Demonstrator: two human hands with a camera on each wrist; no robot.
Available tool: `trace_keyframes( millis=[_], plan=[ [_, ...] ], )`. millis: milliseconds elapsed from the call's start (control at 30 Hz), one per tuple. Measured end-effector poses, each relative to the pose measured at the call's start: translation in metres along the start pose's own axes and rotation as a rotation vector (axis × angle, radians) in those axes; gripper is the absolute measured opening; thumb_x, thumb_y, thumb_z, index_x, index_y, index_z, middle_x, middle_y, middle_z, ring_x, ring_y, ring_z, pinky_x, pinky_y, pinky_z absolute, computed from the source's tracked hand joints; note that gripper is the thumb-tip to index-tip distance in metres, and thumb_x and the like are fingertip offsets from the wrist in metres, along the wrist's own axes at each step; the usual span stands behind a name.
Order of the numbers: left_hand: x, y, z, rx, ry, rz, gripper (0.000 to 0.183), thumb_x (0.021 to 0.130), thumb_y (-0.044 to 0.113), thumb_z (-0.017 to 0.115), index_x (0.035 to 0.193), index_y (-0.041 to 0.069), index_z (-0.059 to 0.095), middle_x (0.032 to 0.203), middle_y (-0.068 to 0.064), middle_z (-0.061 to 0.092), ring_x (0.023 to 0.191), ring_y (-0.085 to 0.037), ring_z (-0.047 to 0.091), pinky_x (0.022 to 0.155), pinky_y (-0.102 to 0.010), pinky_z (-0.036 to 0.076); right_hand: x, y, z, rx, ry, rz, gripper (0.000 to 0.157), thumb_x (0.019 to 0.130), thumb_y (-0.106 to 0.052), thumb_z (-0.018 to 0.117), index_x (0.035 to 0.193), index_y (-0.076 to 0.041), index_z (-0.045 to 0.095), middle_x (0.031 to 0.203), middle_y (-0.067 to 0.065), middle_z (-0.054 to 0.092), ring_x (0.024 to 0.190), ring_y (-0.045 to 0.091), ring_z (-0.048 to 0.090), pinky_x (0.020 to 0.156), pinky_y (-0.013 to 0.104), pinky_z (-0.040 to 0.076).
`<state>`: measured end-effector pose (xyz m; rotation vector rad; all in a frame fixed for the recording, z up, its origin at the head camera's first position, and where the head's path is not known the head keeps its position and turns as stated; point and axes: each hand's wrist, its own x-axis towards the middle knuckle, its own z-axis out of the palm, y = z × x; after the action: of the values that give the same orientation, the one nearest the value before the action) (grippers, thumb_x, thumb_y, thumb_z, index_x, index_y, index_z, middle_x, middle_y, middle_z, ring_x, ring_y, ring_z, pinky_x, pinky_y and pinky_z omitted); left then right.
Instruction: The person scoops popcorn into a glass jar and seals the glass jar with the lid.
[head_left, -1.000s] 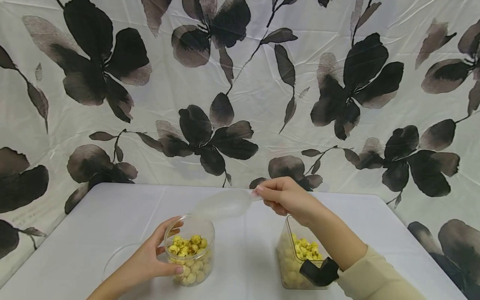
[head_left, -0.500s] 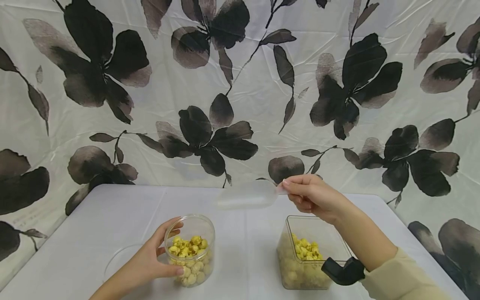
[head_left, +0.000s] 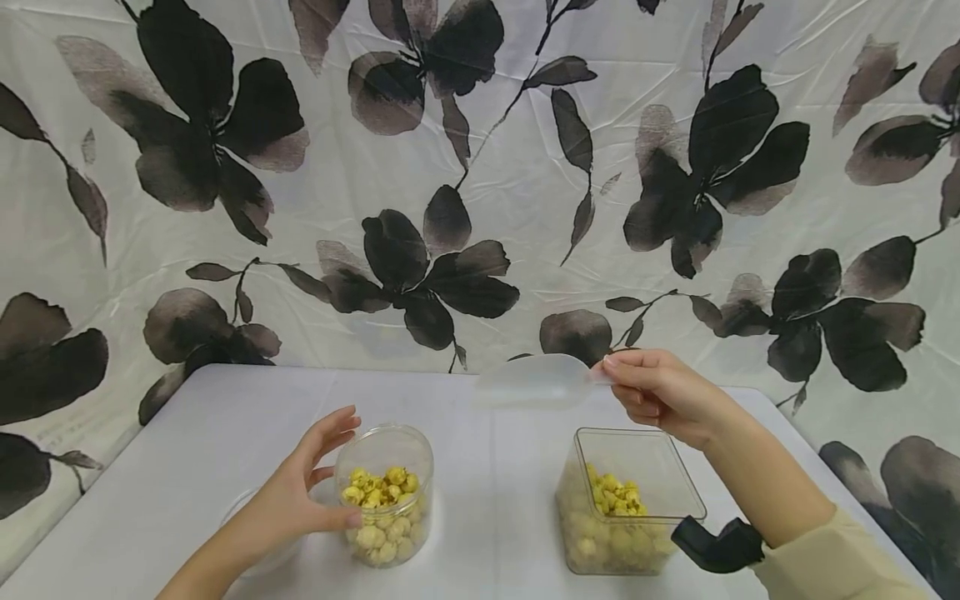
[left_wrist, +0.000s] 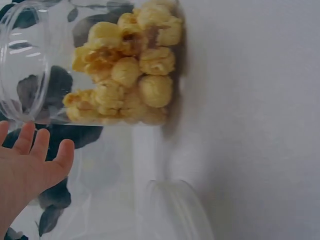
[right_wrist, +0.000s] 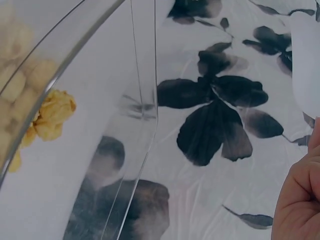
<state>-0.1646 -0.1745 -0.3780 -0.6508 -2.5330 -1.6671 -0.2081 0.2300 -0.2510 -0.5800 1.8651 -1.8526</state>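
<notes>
A clear round jar (head_left: 411, 443) of yellow popcorn (head_left: 382, 487) stands on the table, left of centre. Beside its left side is my left hand (head_left: 296, 496), thumb and fingers spread; the left wrist view shows the fingers (left_wrist: 37, 142) by the jar (left_wrist: 30, 65), curled round nothing. My right hand (head_left: 663, 396) pinches the handle of a translucent white scoop (head_left: 536, 382), which hangs level above the table between the two containers. No popcorn can be made out in the scoop. Below the right hand stands a clear square container (head_left: 671, 467), partly filled with popcorn (head_left: 618, 497).
A clear round lid (head_left: 273, 560) lies on the white table (head_left: 487, 467), partly hidden behind the left forearm. A black curved piece (head_left: 717, 546) sits at the right wrist. Behind the table hangs a white cloth (head_left: 555, 167) with dark flowers.
The scoop has moved right with my right hand, from over the jar's rim towards the square container. My left hand has let go of the jar and drawn slightly left.
</notes>
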Motion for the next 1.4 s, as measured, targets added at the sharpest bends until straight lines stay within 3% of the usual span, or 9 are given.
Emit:
trace_keyframes(
  millis=[233, 500, 667, 800, 867, 1100, 1400],
  plan=[
    [0.009, 0.018, 0.000, 0.025, 0.032, 0.032, 0.101, 0.067, 0.012, 0.084, 0.146, 0.023, 0.022, 0.144, -0.011, 0.032, 0.130, -0.035, 0.030, 0.092, -0.057, 0.037, -0.012, 0.002, -0.016, 0.026, -0.006, -0.017, 0.027, 0.100, -0.015, 0.044, 0.097, -0.014, 0.070, 0.060, -0.007, 0.037, 0.051, 0.016, 0.015, 0.047, 0.029, 0.012],
    [0.017, 0.039, 0.004, 0.002, 0.037, 0.088, 0.099, 0.066, 0.014, 0.084, 0.145, 0.023, 0.025, 0.144, -0.009, 0.034, 0.131, -0.034, 0.029, 0.098, -0.065, 0.024, -0.022, 0.005, -0.032, 0.061, -0.029, -0.023, 0.030, 0.101, -0.013, 0.040, 0.100, -0.013, 0.070, 0.062, -0.008, 0.040, 0.051, 0.016, 0.013, 0.047, 0.029, 0.009],
    [0.020, 0.051, 0.008, -0.001, 0.031, 0.116, 0.099, 0.066, 0.018, 0.085, 0.144, 0.025, 0.026, 0.144, -0.005, 0.035, 0.132, -0.029, 0.029, 0.099, -0.062, 0.025, -0.030, 0.007, -0.040, 0.079, -0.046, -0.020, 0.032, 0.102, -0.013, 0.037, 0.102, -0.012, 0.069, 0.062, -0.008, 0.041, 0.051, 0.017, 0.012, 0.047, 0.029, 0.009],
    [0.023, 0.058, 0.013, -0.005, 0.021, 0.133, 0.099, 0.065, 0.017, 0.086, 0.144, 0.028, 0.027, 0.144, -0.001, 0.035, 0.132, -0.024, 0.030, 0.101, -0.051, 0.032, -0.037, 0.009, -0.047, 0.085, -0.066, -0.026, 0.034, 0.102, -0.012, 0.034, 0.104, -0.011, 0.067, 0.062, -0.007, 0.038, 0.051, 0.019, 0.011, 0.048, 0.030, 0.008],
    [0.025, 0.060, 0.018, -0.012, 0.020, 0.127, 0.099, 0.064, 0.016, 0.086, 0.143, 0.030, 0.027, 0.143, 0.002, 0.035, 0.131, -0.020, 0.031, 0.100, -0.044, 0.035, -0.039, 0.010, -0.051, 0.088, -0.077, -0.028, 0.035, 0.103, -0.011, 0.033, 0.104, -0.011, 0.067, 0.062, -0.006, 0.037, 0.051, 0.019, 0.011, 0.047, 0.030, 0.008],
    [0.026, 0.069, 0.047, -0.009, 0.016, 0.127, 0.100, 0.062, 0.024, 0.087, 0.143, 0.030, 0.028, 0.144, 0.005, 0.034, 0.131, -0.017, 0.032, 0.098, -0.044, 0.037, -0.046, 0.014, -0.061, 0.108, -0.093, -0.022, 0.038, 0.103, -0.009, 0.031, 0.107, -0.010, 0.068, 0.064, -0.008, 0.042, 0.051, 0.020, 0.010, 0.048, 0.030, 0.008],
    [0.035, 0.075, 0.082, -0.071, -0.050, 0.089, 0.101, 0.061, 0.025, 0.088, 0.142, 0.035, 0.028, 0.143, 0.014, 0.032, 0.130, -0.008, 0.030, 0.099, -0.033, 0.037, -0.052, 0.018, -0.073, 0.083, -0.106, -0.034, 0.040, 0.103, -0.007, 0.028, 0.109, -0.010, 0.067, 0.063, 0.000, 0.029, 0.052, 0.021, 0.010, 0.047, 0.032, 0.008]
  ],
)
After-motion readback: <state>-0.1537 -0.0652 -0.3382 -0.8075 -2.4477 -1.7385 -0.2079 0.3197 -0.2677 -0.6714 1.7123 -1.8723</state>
